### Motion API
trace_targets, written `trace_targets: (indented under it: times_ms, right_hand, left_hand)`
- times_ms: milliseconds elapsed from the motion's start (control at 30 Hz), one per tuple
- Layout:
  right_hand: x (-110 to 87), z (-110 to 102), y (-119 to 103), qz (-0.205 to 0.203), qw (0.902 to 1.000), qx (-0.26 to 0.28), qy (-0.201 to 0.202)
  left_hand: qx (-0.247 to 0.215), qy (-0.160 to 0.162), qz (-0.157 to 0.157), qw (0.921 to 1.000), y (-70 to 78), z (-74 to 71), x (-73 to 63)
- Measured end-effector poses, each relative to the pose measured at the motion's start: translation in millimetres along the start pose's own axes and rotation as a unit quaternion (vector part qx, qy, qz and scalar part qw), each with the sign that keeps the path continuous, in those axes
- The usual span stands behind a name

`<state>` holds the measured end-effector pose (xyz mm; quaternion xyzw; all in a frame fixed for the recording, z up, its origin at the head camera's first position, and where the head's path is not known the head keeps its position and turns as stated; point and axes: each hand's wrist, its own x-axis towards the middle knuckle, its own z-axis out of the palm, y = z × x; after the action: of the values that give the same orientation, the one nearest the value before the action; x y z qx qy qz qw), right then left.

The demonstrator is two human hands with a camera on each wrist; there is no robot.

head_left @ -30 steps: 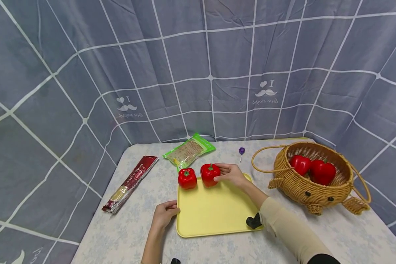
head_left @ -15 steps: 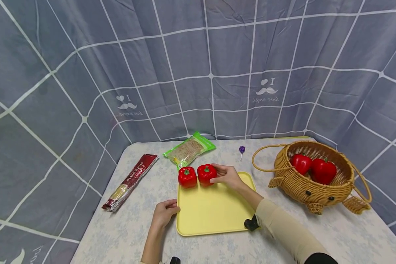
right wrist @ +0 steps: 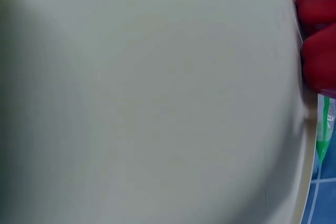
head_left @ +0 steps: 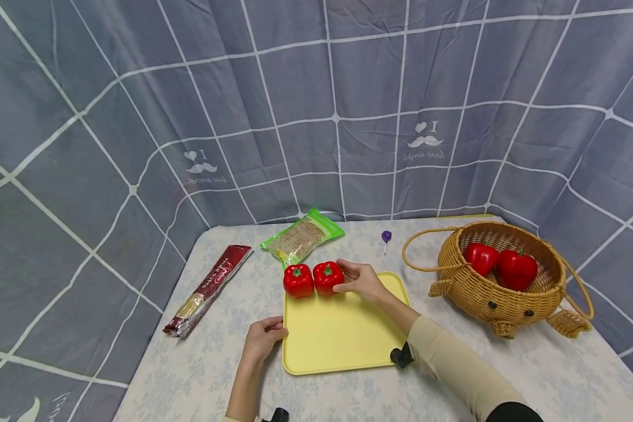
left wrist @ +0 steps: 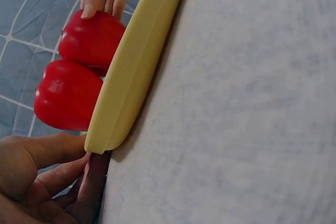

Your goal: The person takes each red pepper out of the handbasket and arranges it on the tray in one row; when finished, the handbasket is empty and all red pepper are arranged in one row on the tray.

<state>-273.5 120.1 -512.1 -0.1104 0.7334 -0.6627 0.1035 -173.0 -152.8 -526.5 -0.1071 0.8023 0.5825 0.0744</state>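
The head view looks forward and down from above the near edge of the table (head_left: 200, 375), far enough back to take in the whole yellow tray (head_left: 343, 340), the wicker basket (head_left: 485, 299) by the right edge and the curtain behind. The left wrist view sits low and very close at the tray's (left wrist: 131, 72) near left corner, rolled sideways, looking along its rim toward the two red peppers (left wrist: 79, 72). The right wrist view hangs just over the tray's floor (right wrist: 152, 98), which fills it, sharing with both others only the peppers (right wrist: 319, 45) at the far edge.
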Motion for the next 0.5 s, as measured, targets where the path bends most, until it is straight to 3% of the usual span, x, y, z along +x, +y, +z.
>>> trace_targets:
  times_ms: [233, 500]
  right_hand:
    - [-4.9, -2.9, -12.5, 0.003, 0.9999, -0.005, -0.011]
    - [-6.2, -12.2, -19.5, 0.001, 0.9995, -0.03, 0.006]
  left_hand:
    - [0.003, 0.002, -0.005, 1.0, -1.7, -0.4, 1.7]
    - [0.008, 0.004, -0.009, 0.9999, -0.2, 0.5, -0.1]
